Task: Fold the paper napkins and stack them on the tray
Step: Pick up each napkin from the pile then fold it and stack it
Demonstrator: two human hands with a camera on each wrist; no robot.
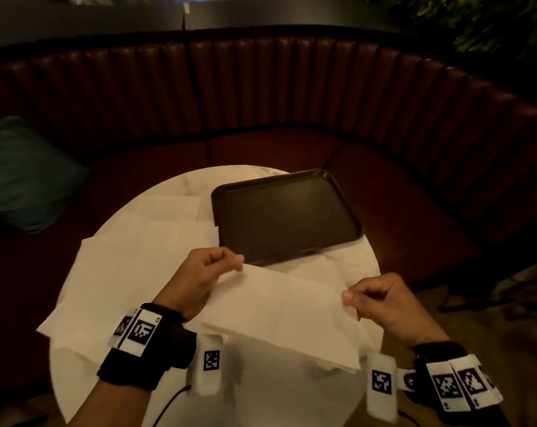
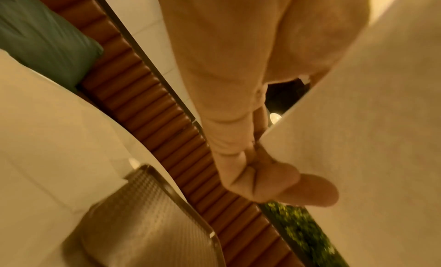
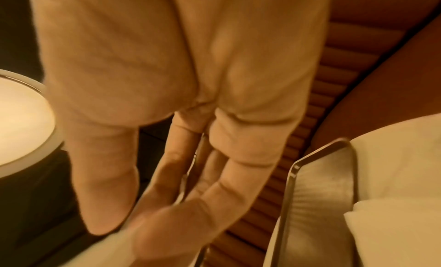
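Note:
A white paper napkin (image 1: 285,309) hangs lifted above the near half of the round table, stretched between both hands. My left hand (image 1: 211,272) pinches its far left corner between thumb and curled fingers; the left wrist view shows the same napkin (image 2: 358,139) running off to the right of the thumb (image 2: 317,191). My right hand (image 1: 375,298) pinches the far right corner, seen blurred in the right wrist view at the napkin edge (image 3: 112,248). A dark brown tray (image 1: 347,211) lies on the far right of the table with nothing on it.
More unfolded white napkins (image 1: 131,266) cover the left side of the white round table (image 1: 279,405). A curved dark red bench (image 1: 292,87) wraps around behind, with a teal cushion (image 1: 23,174) at left. Plants (image 1: 492,23) stand at the far right.

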